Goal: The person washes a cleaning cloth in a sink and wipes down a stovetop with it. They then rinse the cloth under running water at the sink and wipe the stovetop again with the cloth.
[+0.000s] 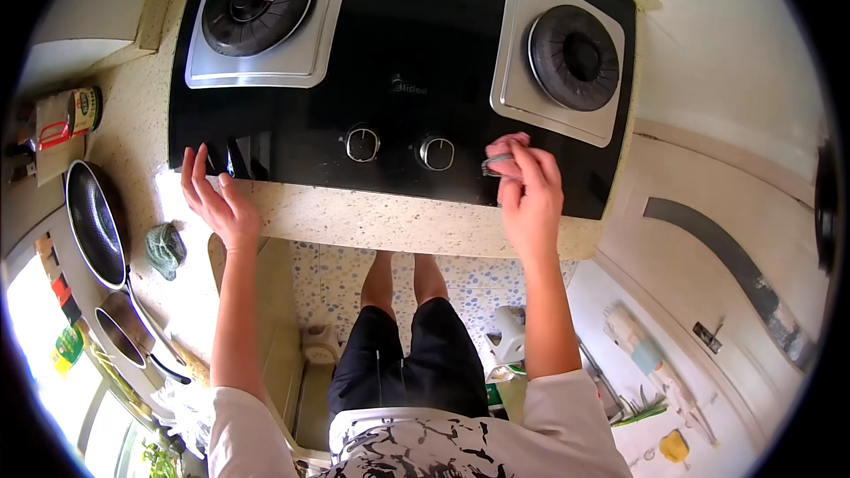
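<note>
My right hand [533, 199] is closed on a crumpled pinkish cloth [506, 156] with a dark striped edge, over the front right of the black glass cooktop [416, 53]. Two silver control knobs [362, 143] sit left of the cloth. My left hand [219, 201] rests by the cooktop's front left edge with its fingers apart and nothing in it. The left burner [257, 2] and the right burner [574, 57] have dark round covers on metal plates.
On the counter at the left are a frying pan [96, 226], a small pot [124, 329] and a green cloth [165, 250]. A jar [86, 109] stands farther back. A white door [708, 274] is at the right.
</note>
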`<state>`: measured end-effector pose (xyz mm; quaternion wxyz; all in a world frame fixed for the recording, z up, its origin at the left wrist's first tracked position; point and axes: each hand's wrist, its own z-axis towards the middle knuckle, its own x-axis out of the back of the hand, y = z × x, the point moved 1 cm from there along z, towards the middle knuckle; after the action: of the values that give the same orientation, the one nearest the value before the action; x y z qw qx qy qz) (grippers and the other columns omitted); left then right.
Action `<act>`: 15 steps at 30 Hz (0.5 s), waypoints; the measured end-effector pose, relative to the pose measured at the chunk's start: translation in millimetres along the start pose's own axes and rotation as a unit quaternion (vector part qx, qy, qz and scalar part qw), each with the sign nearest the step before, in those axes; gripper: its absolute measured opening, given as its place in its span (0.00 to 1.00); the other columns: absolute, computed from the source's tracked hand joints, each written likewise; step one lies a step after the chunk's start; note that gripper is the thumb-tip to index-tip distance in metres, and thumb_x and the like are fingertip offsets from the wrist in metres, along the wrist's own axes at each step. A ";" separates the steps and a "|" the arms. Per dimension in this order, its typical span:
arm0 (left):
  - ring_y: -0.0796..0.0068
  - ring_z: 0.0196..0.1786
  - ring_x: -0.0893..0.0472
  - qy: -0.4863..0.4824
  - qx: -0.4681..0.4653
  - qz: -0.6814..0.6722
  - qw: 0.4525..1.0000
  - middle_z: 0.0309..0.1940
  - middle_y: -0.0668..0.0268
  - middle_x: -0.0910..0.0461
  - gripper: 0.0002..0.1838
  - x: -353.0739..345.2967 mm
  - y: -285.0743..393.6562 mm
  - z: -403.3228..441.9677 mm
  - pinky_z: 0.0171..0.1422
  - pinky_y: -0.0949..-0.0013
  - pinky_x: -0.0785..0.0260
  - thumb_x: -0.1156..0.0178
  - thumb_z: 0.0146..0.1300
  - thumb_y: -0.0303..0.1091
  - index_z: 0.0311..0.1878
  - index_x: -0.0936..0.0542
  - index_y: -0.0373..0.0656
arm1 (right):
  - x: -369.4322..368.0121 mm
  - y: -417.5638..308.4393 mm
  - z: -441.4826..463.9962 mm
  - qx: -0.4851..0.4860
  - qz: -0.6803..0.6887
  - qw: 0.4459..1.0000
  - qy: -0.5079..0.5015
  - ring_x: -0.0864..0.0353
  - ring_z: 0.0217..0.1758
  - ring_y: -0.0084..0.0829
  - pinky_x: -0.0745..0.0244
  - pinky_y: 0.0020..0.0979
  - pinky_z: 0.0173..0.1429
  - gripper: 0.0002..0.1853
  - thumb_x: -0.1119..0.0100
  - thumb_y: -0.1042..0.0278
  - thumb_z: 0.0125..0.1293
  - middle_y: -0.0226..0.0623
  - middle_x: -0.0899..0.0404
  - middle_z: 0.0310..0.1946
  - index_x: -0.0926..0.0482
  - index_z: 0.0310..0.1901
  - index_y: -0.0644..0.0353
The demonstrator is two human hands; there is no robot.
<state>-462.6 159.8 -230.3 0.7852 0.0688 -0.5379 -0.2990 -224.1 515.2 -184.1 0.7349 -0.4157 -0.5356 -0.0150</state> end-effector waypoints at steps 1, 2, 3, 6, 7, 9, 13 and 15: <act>0.50 0.79 0.32 0.002 0.002 -0.003 1.000 0.77 0.56 0.28 0.27 -0.8 0.4 0.0 0.84 0.43 0.48 0.52 0.80 0.48 0.74 0.22 0.47 | -2.7 -7.6 5.6 0.027 -0.006 0.999 -0.018 0.18 0.55 0.47 0.20 0.43 0.62 0.24 0.37 0.85 0.60 0.38 0.17 0.53 0.15 0.60 0.61; 0.51 0.79 0.32 0.003 0.004 -0.007 1.000 0.77 0.56 0.28 0.27 -1.2 0.5 -0.2 0.84 0.43 0.48 0.52 0.80 0.48 0.74 0.22 0.47 | -4.7 -14.7 10.4 0.054 -0.013 0.998 -0.036 0.19 0.54 0.47 0.20 0.43 0.61 0.24 0.36 0.84 0.60 0.37 0.17 0.53 0.15 0.59 0.61; 0.51 0.79 0.32 0.004 0.006 -0.010 1.000 0.77 0.56 0.29 0.27 -0.5 0.2 -0.2 0.84 0.43 0.48 0.52 0.79 0.48 0.74 0.22 0.47 | -6.5 -19.5 12.4 0.081 -0.019 0.995 -0.054 0.19 0.53 0.47 0.20 0.43 0.60 0.24 0.36 0.84 0.59 0.36 0.17 0.53 0.14 0.59 0.60; 0.49 0.78 0.30 0.003 -0.003 0.006 1.000 0.76 0.53 0.28 0.27 1.8 3.3 0.6 0.83 0.45 0.45 0.53 0.80 0.46 0.73 0.22 0.44 | -5.8 -21.2 9.2 0.115 0.000 0.990 -0.085 0.19 0.52 0.46 0.20 0.43 0.58 0.23 0.36 0.85 0.57 0.35 0.17 0.51 0.13 0.55 0.59; 0.49 0.77 0.30 0.004 -0.008 0.012 1.000 0.75 0.52 0.27 0.26 2.5 4.6 0.9 0.82 0.46 0.43 0.53 0.80 0.44 0.73 0.22 0.42 | -4.0 -23.8 7.2 0.121 0.005 0.988 -0.099 0.19 0.52 0.46 0.20 0.42 0.58 0.23 0.36 0.86 0.57 0.35 0.17 0.50 0.12 0.55 0.59; 0.49 0.77 0.29 0.005 -0.010 0.009 1.000 0.75 0.52 0.27 0.27 2.9 4.1 0.8 0.82 0.46 0.43 0.53 0.80 0.45 0.73 0.22 0.42 | 0.0 -28.8 2.7 0.120 0.036 0.983 -0.131 0.18 0.51 0.46 0.19 0.41 0.57 0.22 0.35 0.85 0.57 0.36 0.16 0.50 0.12 0.54 0.58; 0.48 0.77 0.29 0.010 -0.011 0.000 1.000 0.75 0.52 0.27 0.27 2.0 2.9 1.2 0.82 0.47 0.43 0.53 0.81 0.45 0.73 0.22 0.41 | 22.1 -2.2 -11.3 -0.027 0.179 0.976 -0.121 0.13 0.48 0.37 0.14 0.35 0.48 0.22 0.44 0.91 0.63 0.39 0.18 0.51 0.14 0.56 0.62; 0.48 0.77 0.29 0.009 -0.012 -0.002 1.000 0.76 0.51 0.27 0.27 2.1 0.5 0.4 0.82 0.47 0.43 0.53 0.82 0.46 0.73 0.22 0.41 | 39.8 29.6 -11.6 -0.037 0.135 0.990 0.003 0.13 0.46 0.29 0.13 0.28 0.40 0.23 0.56 0.94 0.66 0.39 0.20 0.53 0.17 0.56 0.66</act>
<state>-462.2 159.2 -228.2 0.7899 0.0636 -0.5273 -0.3065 -184.4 544.1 -170.7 0.7159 -0.5116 -0.4710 0.0631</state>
